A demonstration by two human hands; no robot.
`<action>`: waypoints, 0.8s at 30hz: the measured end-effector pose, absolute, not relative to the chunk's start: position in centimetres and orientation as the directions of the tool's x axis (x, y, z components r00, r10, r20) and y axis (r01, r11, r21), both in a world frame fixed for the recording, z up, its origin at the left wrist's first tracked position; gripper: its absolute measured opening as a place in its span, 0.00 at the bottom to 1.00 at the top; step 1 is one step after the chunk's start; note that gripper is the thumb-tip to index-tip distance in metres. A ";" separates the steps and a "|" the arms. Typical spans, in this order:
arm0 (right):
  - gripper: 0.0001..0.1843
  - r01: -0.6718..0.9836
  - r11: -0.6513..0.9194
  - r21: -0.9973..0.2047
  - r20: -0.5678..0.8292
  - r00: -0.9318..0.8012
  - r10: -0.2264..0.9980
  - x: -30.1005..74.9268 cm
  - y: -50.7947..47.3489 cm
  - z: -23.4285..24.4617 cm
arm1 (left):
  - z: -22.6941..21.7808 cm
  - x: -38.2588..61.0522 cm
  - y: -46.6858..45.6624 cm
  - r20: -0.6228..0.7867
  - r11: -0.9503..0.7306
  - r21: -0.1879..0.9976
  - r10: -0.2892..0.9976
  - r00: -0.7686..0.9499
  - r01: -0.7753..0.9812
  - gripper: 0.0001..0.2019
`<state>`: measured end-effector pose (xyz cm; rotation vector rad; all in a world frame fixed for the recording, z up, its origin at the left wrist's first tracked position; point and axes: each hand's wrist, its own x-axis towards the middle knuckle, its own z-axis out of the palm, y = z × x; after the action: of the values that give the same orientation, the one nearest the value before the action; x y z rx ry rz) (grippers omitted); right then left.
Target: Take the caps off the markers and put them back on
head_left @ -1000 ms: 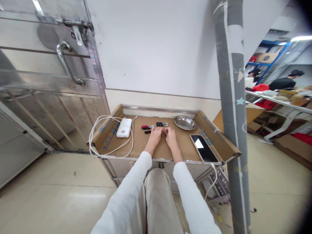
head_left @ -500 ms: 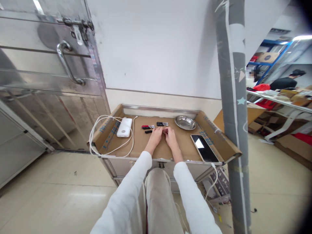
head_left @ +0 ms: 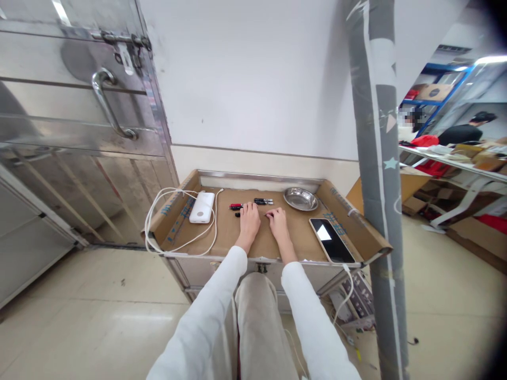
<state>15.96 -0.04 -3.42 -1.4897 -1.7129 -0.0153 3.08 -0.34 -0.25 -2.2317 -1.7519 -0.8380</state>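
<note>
My two hands rest on a cardboard-lined table top [head_left: 237,237]. My left hand [head_left: 249,219] lies flat with its fingers stretched out, the fingertips touching several small red and black stick-like pieces [head_left: 238,207]. A small black piece [head_left: 236,214] lies just left of that hand. My right hand [head_left: 277,221] is a little apart from the left, its fingers curled in a pinch; what it holds is too small to make out. Two more black pieces [head_left: 263,201] lie just beyond both hands.
A white power bank [head_left: 202,207] with a looped white cable [head_left: 158,221] lies at the left. A steel dish [head_left: 300,199] and a phone [head_left: 331,240] are at the right. A grey wrapped post [head_left: 376,158] stands beside the table, a metal door [head_left: 79,105] at the left, people at far right.
My hands were joined together at the middle; now they have parted, the left one moving left and forward onto the red and black pieces.
</note>
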 end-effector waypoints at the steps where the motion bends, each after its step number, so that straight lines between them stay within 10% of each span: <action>1: 0.14 0.815 0.288 -0.503 0.585 0.075 0.808 16.0 -0.2 -3.3 | -0.3 3.1 -0.4 0.527 -0.267 0.175 0.839 0.139 0.948 0.13; 24: 0.14 0.755 0.303 -0.581 0.579 0.122 0.806 15.7 -0.9 -2.1 | -0.3 3.3 -0.4 0.504 -0.226 0.196 0.858 0.100 0.954 0.12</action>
<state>15.73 -0.89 -2.14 -1.4499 -1.6282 0.0675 3.27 -0.41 -0.26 -2.1886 -1.8296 -0.7932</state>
